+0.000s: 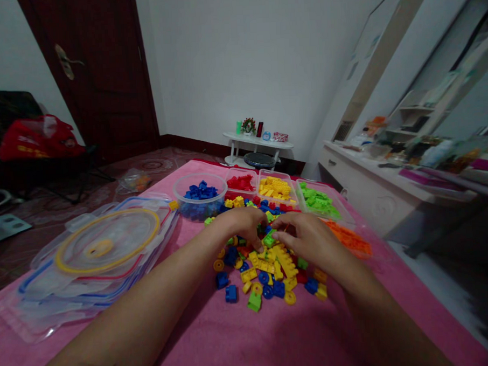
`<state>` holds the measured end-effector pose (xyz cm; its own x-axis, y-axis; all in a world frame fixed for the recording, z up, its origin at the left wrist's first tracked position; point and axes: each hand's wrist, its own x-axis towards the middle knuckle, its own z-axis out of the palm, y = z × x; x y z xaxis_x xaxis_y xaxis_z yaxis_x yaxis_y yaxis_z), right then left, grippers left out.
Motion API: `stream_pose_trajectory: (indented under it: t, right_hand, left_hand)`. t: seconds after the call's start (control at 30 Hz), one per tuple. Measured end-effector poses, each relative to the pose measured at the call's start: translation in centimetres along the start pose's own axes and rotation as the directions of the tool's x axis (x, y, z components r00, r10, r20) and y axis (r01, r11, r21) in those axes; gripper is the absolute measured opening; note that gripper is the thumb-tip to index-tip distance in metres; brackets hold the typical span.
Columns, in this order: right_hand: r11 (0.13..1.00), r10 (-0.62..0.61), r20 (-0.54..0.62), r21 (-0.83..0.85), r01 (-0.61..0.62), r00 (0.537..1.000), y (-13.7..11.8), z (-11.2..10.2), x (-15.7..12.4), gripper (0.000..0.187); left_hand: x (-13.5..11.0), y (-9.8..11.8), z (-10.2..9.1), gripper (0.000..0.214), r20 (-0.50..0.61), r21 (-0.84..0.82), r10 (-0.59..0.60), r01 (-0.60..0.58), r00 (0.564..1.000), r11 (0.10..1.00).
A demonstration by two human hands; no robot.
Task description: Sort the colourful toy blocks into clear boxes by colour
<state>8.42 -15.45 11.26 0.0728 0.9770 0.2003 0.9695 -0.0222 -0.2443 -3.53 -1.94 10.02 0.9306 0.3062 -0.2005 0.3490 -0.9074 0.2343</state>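
Both my hands rest on a heap of mixed coloured plastic bricks [268,273] on a pink cloth [243,339]. My left hand [240,223] is curled over the pile's far left side, fingertips pointing down into the bricks. My right hand [309,237] lies over the pile's right side with fingers bent, its fingertips next to a small green brick [269,239]. Whether either hand holds a brick is hidden. Behind the heap stand a round tub of blue bricks [200,194], a box of red bricks [241,182], a box of yellow bricks [274,188] and a box of green bricks [318,200].
A stack of clear lids [97,254] with coloured seals lies at the left on the cloth. Orange bricks [349,240] sit at the right. A white dresser [374,193] stands right of the bed, a small white side table [258,144] at the far wall, a dark door [97,76] at left.
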Motion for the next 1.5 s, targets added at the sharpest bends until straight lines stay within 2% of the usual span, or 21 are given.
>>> stream_pose_trajectory:
  t: [0.17,0.27,0.33,0.43,0.53,0.63,0.73,0.83,0.93,1.03,1.1,1.17,1.2,1.3,1.37,1.43,1.5]
  right_hand:
    - [1.0,-0.008,-0.01,0.0,0.008,1.0,0.1,-0.2,-0.1,0.014]
    - [1.0,0.0,-0.021,-0.006,-0.001,1.0,0.2,-0.4,-0.1,0.015]
    - [1.0,0.017,-0.019,-0.001,-0.017,1.0,0.3,-0.6,-0.1,0.016]
    - [0.999,0.045,0.033,-0.015,-0.045,0.998,0.7,-1.0,-0.2,0.014]
    - [0.994,0.08,0.144,-0.087,-0.067,0.986,1.5,-1.2,-0.4,0.016]
    - [0.991,0.114,0.259,-0.104,-0.09,0.959,2.3,-1.0,-0.8,0.038]
    - [0.986,0.156,0.306,-0.109,-0.128,0.939,2.5,-0.3,-1.0,0.054]
    - [0.986,0.155,0.274,-0.097,-0.133,0.949,1.7,0.5,-0.8,0.058]
    - [0.997,0.073,0.217,0.019,-0.079,0.973,0.3,1.2,-0.5,0.054]
    - [0.985,-0.014,0.142,0.17,-0.01,0.99,-0.5,1.5,-0.2,0.056]
    - [0.981,-0.027,0.07,0.192,0.013,0.997,-0.5,1.1,-0.1,0.058]
    - [0.991,0.003,0.056,0.134,-0.01,0.998,-0.2,0.3,-0.4,0.046]
    - [0.996,0.025,0.097,0.087,-0.033,0.995,0.0,-0.3,-0.6,0.035]
    - [0.995,0.096,0.318,-0.037,-0.089,0.943,0.3,-2.0,-1.5,0.005]
    - [0.993,0.118,0.396,-0.056,-0.105,0.911,0.4,-2.9,-1.9,0.003]
    - [0.996,0.092,0.372,-0.035,-0.086,0.924,0.6,-3.4,-2.0,0.007]
    - [0.999,0.045,0.287,-0.016,-0.043,0.957,1.2,-4.0,-1.9,0.012]
  left_hand:
    - [-0.4,0.5,-0.2,0.05,0.081,0.079,-0.018,0.012,0.997,0.997]
    - [-0.6,-0.1,-0.7,0.037,0.157,0.099,-0.06,0.045,0.986,0.994]
    - [-0.9,-0.7,-1.0,0.036,0.159,0.12,-0.103,0.085,0.982,0.989]
    - [-1.3,-1.8,-1.6,0.037,0.092,0.155,-0.149,0.133,0.985,0.979]
    - [-1.7,-2.7,-2.0,0.036,-0.009,0.151,-0.234,0.233,0.972,0.961]
    - [-1.8,-3.3,-2.1,0.034,-0.122,0.116,-0.287,0.301,0.95,0.947]
    - [-1.6,-3.7,-2.0,0.036,-0.214,0.063,-0.284,0.303,0.935,0.951]
    - [-1.4,-3.5,-1.9,0.038,-0.291,-0.01,-0.256,0.264,0.922,0.964]
    - [-1.4,-3.0,-1.9,0.038,-0.346,-0.054,-0.226,0.222,0.911,0.974]
    - [-1.6,-2.5,-2.0,0.036,-0.355,-0.062,-0.209,0.201,0.911,0.978]
    - [-1.6,-2.4,-2.0,0.034,-0.34,-0.069,-0.211,0.2,0.916,0.977]
    - [-1.5,-2.4,-1.9,0.034,-0.324,-0.081,-0.203,0.187,0.924,0.979]
    - [-1.4,-2.5,-1.8,0.034,-0.319,-0.087,-0.184,0.165,0.93,0.983]
    - [-0.7,-2.3,-1.2,0.033,-0.291,-0.123,-0.072,0.038,0.954,0.992]
    - [-0.2,-1.5,-0.4,0.035,-0.277,-0.142,0.037,-0.08,0.96,0.987]
    - [0.4,0.0,0.5,0.04,-0.286,-0.121,0.173,-0.214,0.942,0.969]
    - [0.7,2.1,1.7,0.042,-0.299,-0.055,0.318,-0.349,0.9,0.936]
